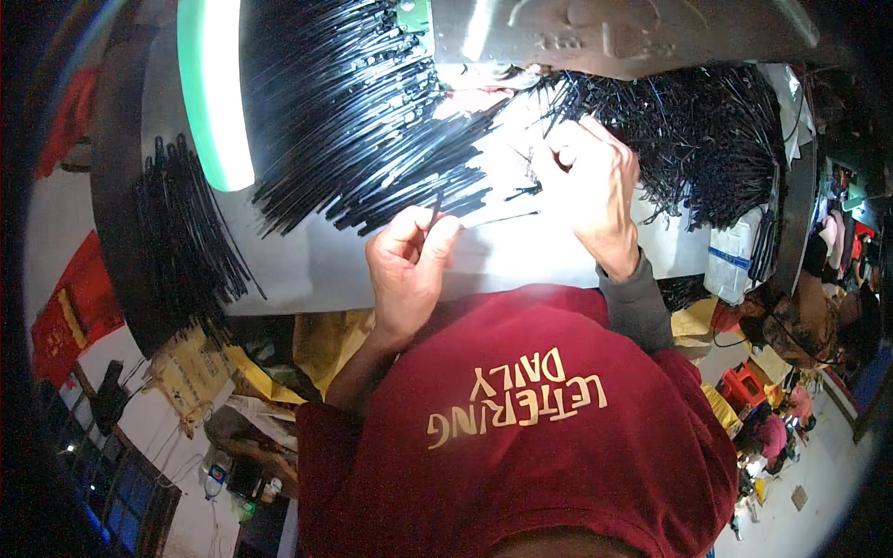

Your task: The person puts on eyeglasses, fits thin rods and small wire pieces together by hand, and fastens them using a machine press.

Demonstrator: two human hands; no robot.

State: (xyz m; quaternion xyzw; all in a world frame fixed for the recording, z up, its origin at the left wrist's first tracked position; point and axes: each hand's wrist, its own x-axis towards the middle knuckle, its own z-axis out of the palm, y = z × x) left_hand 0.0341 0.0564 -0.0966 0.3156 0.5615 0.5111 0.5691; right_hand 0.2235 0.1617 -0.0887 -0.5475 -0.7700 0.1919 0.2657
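Note:
My left hand (409,265) is at the near edge of the white tabletop. Its thumb and fingers pinch a thin black strand (436,210) that points up toward the left pile. To the right, my right hand (600,186) is raised over the table with fingers curled together, next to the right pile. Bright glare hides what its fingertips may hold. A large pile of long, straight black strands (344,121) fans out beyond my left hand. Another heap of tangled black strands (698,139) lies beyond my right hand. One loose strand (502,219) rests between my hands.
A bright green-edged lamp (216,93) hangs at the upper left. A metal cover (633,37) spans the far side. More black strands (186,232) hang over the table's left edge. A white package with a blue band (730,260) sits at the right edge.

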